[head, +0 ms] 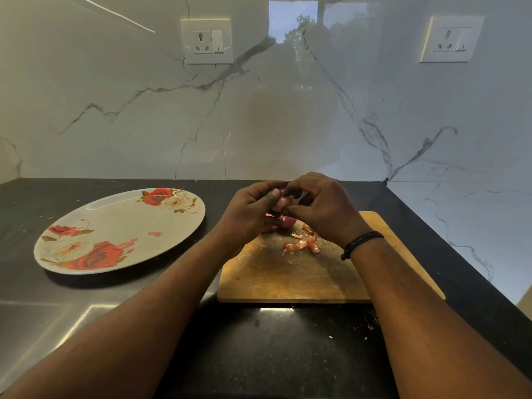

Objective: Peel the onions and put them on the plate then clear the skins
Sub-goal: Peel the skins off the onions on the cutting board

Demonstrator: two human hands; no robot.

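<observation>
While both our left hand [253, 208] and right hand [319, 205] pinch the onion [283, 201] above the board [288, 275], the plate [121, 208] lies leftward, nearer the left.

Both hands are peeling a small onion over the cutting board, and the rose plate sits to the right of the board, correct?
Not quite. The head view shows the rose plate left of the cutting board, not right. Both hands, left and right, do hold the onion over it.

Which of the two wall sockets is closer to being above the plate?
The left socket. It sits on the wall up beyond the flowered plate's far right rim, while the other socket is far off to the right, past the cutting board.
</observation>
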